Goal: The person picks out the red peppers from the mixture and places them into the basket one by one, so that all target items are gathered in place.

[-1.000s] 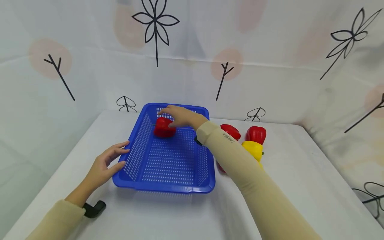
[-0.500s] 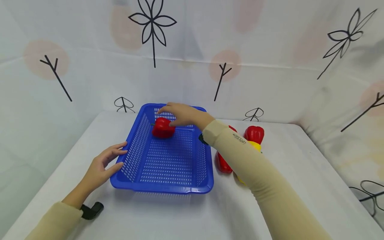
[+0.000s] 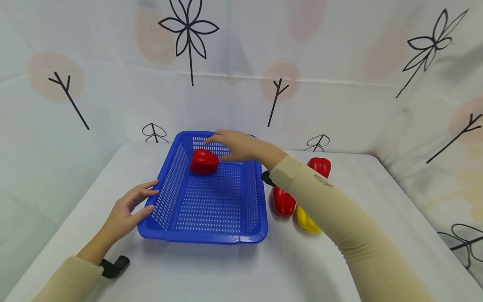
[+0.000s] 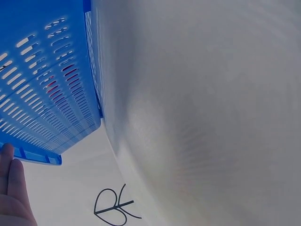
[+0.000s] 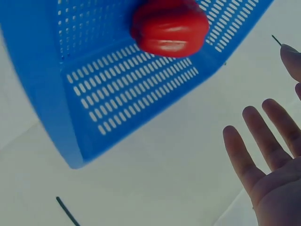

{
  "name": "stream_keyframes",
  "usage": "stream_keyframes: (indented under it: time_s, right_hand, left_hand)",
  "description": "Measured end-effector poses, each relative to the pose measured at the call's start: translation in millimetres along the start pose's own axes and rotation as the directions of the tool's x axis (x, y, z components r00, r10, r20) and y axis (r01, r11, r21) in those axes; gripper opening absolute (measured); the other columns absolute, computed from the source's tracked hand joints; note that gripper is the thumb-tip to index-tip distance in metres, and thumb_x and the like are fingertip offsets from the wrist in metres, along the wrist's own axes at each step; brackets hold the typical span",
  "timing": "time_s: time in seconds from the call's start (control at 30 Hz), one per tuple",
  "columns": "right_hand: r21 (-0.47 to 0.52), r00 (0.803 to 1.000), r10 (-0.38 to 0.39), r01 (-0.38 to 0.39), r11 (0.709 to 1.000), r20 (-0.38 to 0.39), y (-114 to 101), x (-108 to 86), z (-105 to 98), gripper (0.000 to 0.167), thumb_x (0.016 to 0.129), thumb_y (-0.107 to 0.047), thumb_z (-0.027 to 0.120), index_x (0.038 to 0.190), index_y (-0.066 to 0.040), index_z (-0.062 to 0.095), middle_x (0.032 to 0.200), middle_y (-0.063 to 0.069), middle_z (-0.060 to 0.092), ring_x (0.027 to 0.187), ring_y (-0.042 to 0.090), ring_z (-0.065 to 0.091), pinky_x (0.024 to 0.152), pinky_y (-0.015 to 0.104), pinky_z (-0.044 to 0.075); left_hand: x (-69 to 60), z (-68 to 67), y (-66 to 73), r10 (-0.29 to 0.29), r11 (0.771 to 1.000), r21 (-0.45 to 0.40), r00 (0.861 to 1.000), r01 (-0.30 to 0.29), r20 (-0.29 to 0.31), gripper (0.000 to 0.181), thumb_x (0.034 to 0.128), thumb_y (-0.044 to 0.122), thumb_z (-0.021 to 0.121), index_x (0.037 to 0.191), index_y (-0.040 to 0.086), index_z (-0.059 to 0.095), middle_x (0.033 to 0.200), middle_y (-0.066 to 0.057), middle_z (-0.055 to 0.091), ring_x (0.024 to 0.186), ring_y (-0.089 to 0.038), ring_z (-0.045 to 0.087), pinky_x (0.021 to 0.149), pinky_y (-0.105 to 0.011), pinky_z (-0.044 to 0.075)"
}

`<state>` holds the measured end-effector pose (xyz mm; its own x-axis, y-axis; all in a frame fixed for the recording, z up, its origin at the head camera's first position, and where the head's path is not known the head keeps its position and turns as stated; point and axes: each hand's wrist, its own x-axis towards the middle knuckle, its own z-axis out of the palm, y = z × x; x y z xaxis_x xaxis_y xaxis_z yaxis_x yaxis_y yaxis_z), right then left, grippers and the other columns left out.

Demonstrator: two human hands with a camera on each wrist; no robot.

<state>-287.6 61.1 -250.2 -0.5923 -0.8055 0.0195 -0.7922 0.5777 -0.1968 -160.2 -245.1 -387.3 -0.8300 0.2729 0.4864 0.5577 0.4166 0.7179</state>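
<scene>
A red bell pepper [image 3: 204,162] lies in the far left part of the blue basket [image 3: 203,237]; the right wrist view shows the pepper [image 5: 170,28] against the slotted wall. My right hand [image 3: 239,145] hovers over the basket's far side, just right of the pepper, fingers spread and holding nothing; the right wrist view shows the palm and fingers [image 5: 277,160] apart from the basket. My left hand [image 3: 126,212] rests with its fingertips on the basket's left rim, thumb apart from the fingers. In the left wrist view two fingers of that hand [image 4: 13,193] touch the rim.
To the right of the basket, on the white table [image 3: 377,201], lie a red pepper [image 3: 283,202], a yellow pepper [image 3: 307,220] and another red pepper [image 3: 320,166] farther back. My right sleeve passes above them and hides part of the group. A patterned cloth [image 3: 234,100] hangs behind the table.
My right hand has drawn back to the right, away from the red pepper in the basket. More of the near red and yellow peppers shows. The left hand stays at the rim.
</scene>
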Motion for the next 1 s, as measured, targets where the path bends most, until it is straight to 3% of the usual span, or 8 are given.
stream_keyframes:
  time_s: [0.53, 1.0]
  right_hand:
    - [0.013, 0.998, 0.05, -0.05, 0.999, -0.029, 20, -53.2, 1, 0.054, 0.085, -0.018, 0.068, 0.136, -0.016, 0.048, 0.135, 0.008, 0.047, 0.125, 0.023, 0.042, 0.098, 0.041, 0.041]
    - [0.043, 0.994, 0.098, -0.096, 0.994, -0.056, 32, -84.8, 5, 0.053, 0.085, -0.014, 0.067, 0.135, -0.014, 0.049, 0.132, 0.011, 0.049, 0.124, 0.026, 0.042, 0.098, 0.044, 0.04]
  left_hand:
    - [-2.0, 1.0, -2.7, 0.014, 1.0, -0.002, 1.0, -0.014, 0.003, 0.036, 0.0812, -0.007, 0.063, 0.116, 0.001, 0.058, 0.136, -0.016, 0.046, 0.125, -0.001, 0.038, 0.095, -0.01, 0.032]
    - [-1.8, 1.4, -3.0, 0.025, 1.0, 0.005, 1.0, -0.025, 0.003, 0.036, 0.0809, -0.008, 0.063, 0.115, 0.001, 0.058, 0.136, -0.017, 0.046, 0.125, -0.001, 0.038, 0.095, -0.009, 0.032]
